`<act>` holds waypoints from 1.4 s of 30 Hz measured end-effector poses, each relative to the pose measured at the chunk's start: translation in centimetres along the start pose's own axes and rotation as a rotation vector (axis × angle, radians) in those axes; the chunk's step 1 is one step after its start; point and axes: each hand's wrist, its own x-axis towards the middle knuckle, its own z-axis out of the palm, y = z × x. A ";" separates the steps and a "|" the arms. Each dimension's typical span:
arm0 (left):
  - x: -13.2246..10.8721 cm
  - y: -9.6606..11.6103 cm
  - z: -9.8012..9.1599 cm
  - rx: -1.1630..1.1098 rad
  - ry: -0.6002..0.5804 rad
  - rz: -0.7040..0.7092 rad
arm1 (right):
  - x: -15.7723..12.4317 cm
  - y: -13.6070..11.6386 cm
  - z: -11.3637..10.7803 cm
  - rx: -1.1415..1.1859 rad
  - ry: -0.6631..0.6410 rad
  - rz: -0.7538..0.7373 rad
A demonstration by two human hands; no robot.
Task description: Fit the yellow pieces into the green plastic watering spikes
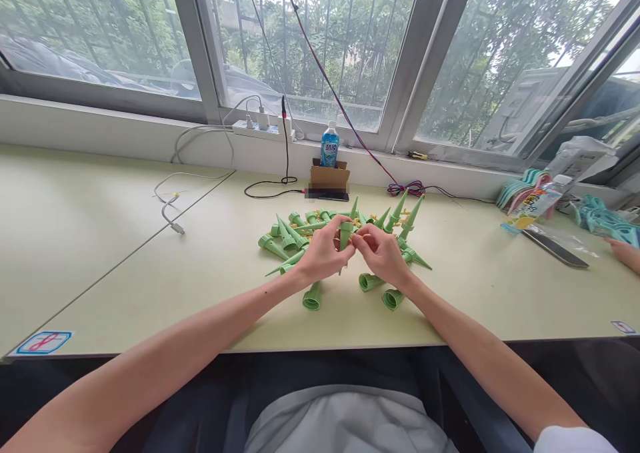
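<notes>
Above the middle of the table, my left hand (324,248) is closed round a green plastic plant watering spike (345,232). My right hand (381,252) meets it from the right, thumb and fingers pinched together at the spike's side. A bit of yellow-orange shows at those fingertips, too small to make out fully. Around and behind both hands lies a pile of similar green spikes (286,234), with small yellow valve pieces (395,220) among them. Closer to me, several spikes lie with threaded open ends facing me, one (311,298) below my left hand and another (393,299) below my right forearm.
Behind the pile are a blue bottle (329,145), a cardboard box (338,174) and a dark phone (327,195). Cables (173,223) lie at left, a coiled cord (407,188) at back. To the right are a dark slab (555,248), teal hangers (603,214) and another person's hand (625,253).
</notes>
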 end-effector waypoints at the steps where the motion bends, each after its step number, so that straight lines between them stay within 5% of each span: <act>1: 0.0 0.0 0.0 0.002 0.001 -0.002 | 0.0 0.0 0.0 0.010 -0.007 -0.002; 42: 0.0 -0.7 0.3 0.261 0.001 0.120 | 0.1 0.3 -0.1 -0.079 0.013 -0.074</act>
